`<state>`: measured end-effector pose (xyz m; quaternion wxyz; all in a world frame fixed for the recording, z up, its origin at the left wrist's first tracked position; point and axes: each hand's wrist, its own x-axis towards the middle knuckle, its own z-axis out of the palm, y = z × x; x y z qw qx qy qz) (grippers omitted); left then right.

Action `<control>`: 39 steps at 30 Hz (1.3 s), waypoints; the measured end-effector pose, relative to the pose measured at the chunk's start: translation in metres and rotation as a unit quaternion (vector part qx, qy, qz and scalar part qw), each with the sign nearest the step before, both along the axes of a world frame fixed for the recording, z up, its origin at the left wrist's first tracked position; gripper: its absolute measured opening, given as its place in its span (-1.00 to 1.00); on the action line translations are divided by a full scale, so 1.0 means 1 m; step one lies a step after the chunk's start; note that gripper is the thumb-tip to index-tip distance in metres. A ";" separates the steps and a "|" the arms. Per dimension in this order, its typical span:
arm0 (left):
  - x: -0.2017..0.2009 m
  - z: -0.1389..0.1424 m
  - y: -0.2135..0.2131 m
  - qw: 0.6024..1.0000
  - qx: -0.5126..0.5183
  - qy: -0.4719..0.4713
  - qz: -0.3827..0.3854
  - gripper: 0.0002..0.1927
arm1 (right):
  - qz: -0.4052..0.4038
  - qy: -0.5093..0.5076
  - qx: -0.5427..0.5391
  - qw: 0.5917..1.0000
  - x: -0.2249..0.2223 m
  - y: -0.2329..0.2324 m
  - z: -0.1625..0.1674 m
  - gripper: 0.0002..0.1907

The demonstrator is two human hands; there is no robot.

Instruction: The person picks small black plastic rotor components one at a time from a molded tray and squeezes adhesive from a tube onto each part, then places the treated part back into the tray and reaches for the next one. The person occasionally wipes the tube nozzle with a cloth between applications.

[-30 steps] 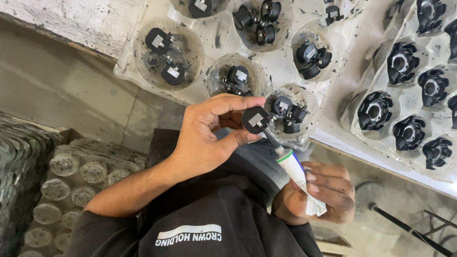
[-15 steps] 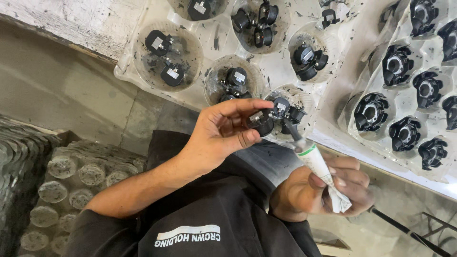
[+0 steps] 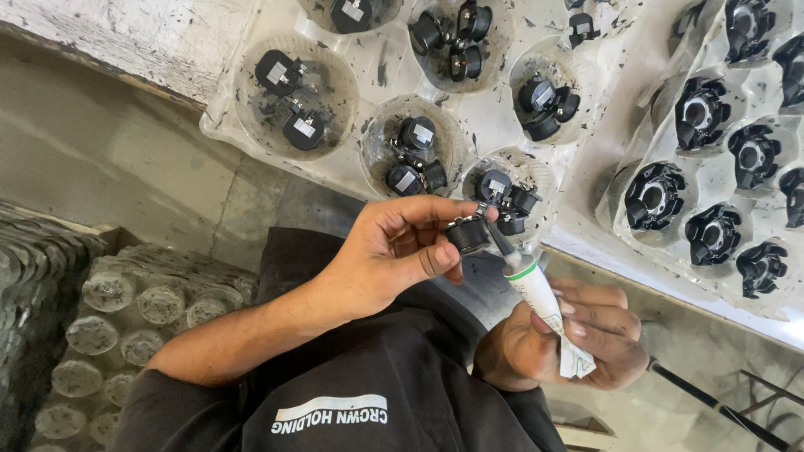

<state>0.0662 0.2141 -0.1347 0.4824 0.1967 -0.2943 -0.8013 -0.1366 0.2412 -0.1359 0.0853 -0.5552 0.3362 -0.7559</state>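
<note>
Far left: stack of clear moulded trays [image 3: 126, 310] is sitting low beside the person, well apart from both hands.

Left hand [image 3: 389, 255] is reaching in from lower left over the black shirt [image 3: 368, 368]. It's pinching a small black round part [image 3: 467, 236] between thumb and fingertips, with the fingers curled narrow around it. The part is sitting mid-frame, held up off the work surface just below the nearest well of the white tray [image 3: 373, 63].

That tray is carrying round wells, each holding a few similar black parts with pale labels.

A white tube [image 3: 536, 289] with a green band is tilting up-left, and its dark nozzle tip is touching the right side of the part. Can't tell if anything is coming out.

Right hand [image 3: 578, 343] is wrapping the tube's lower end, fingers closed around it, thumb pressing on top.

Far right: a second tray [image 3: 720, 180] is lying angled, holding larger black ring-shaped parts, one per pocket. A thin black rod [image 3: 712, 402] is lying below it.
</note>
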 end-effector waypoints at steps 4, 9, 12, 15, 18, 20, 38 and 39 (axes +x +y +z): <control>0.000 0.001 -0.001 1.000 0.012 0.025 -0.009 -0.56 | 0.011 0.002 0.007 1.000 -0.001 0.001 0.001 -0.67; -0.001 0.000 -0.001 0.998 0.038 0.055 -0.023 -0.58 | 0.006 0.008 0.004 1.000 0.001 0.002 0.004 -0.68; -0.001 -0.001 0.000 0.997 0.049 0.061 -0.026 -0.59 | 0.005 0.017 0.011 1.000 0.001 0.003 0.006 -0.67; 0.000 -0.002 0.000 0.996 0.051 0.072 -0.032 -0.59 | 0.008 0.037 0.009 0.999 0.000 0.004 0.009 -0.66; 0.001 -0.004 0.000 0.993 0.048 0.105 -0.040 -0.57 | 0.004 0.054 0.006 0.999 0.000 0.003 0.013 -0.66; 0.002 -0.006 0.001 0.989 0.056 0.132 -0.044 -0.56 | 0.002 0.049 0.004 0.999 0.001 0.003 0.016 -0.67; 0.098 0.045 -0.055 0.583 -0.389 -0.633 0.328 -0.68 | -0.055 -0.013 0.006 0.998 -0.025 0.003 0.009 -0.54; 0.097 0.043 -0.057 0.513 -0.392 -0.685 0.337 -0.70 | -0.053 -0.015 0.004 0.998 -0.023 0.003 0.009 -0.54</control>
